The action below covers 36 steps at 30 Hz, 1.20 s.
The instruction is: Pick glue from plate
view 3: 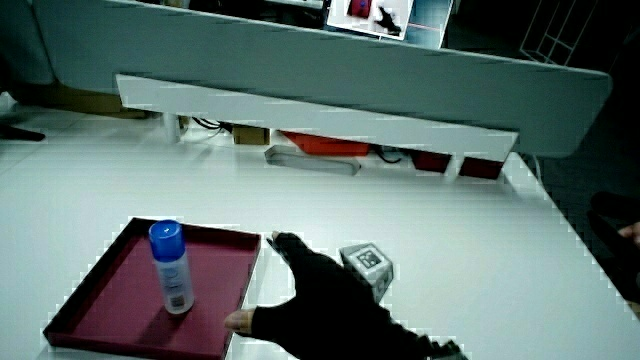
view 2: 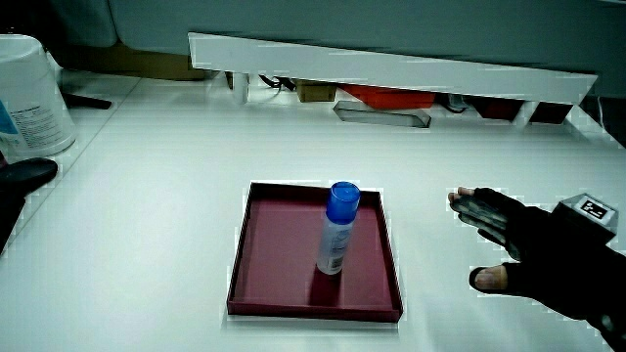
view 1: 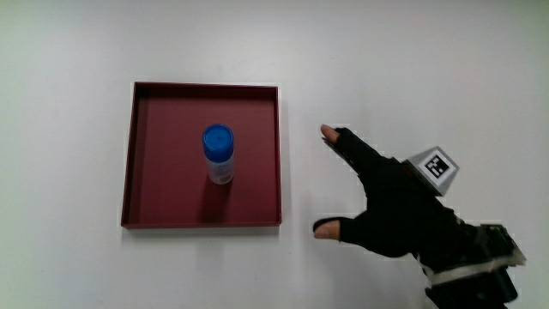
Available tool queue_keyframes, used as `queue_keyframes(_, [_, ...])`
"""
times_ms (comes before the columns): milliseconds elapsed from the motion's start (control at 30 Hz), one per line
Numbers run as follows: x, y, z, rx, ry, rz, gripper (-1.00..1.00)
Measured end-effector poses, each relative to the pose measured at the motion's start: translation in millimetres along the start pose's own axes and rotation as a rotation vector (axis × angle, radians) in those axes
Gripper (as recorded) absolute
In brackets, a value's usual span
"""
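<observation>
**Glue upright on the plate, hand beside it**

The glue (view 1: 218, 154) stands upright near the middle of the dark red square plate (view 1: 137, 154) — well apart from the hand (view 1: 390, 202), which hovers beside the plate with fingers spread wide, holding nothing. It is a pale tube with a blue cap (label unreadable). In a side view, a white container (view 2: 29, 93) stands at the table's edge.

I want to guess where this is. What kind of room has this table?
Probably an office or lab workbench. A plain white table holds just a dark red tray with a blue-capped glue stick, the gloved hand wears a tracking cube, and a low partition shows in both side views.
</observation>
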<state>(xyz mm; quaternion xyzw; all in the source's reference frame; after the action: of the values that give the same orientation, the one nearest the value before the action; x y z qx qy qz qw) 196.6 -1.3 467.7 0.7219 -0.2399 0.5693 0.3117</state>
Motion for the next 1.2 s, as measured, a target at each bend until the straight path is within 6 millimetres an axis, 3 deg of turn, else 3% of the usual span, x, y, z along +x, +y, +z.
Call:
queue_keyframes(67, [8.7,6.3,2.6,-0.004,-0.082,-0.051,0.0])
queue_keyframes(100, [-8.4,12.9,-1.3,-0.006,0.022,-0.039,0.0])
queue_keyframes(200, [-3.1,24.8,0.0,-0.016,-0.056,-0.098,0.0])
queue_keyframes(367, [-19.2,48.5,-8.3,-0.043,0.022,-0.164,0.0])
queue_keyframes(467, [-19.2,62.3,-12.7,-0.053,0.015,-0.206,0.0])
queue_keyframes(667, [-29.3,88.5,-26.0,-0.081,0.108,-0.177,0.0])
queue_keyframes(1200, [-1.5,131.6,-56.9,-0.12,0.151,-0.132,0.0])
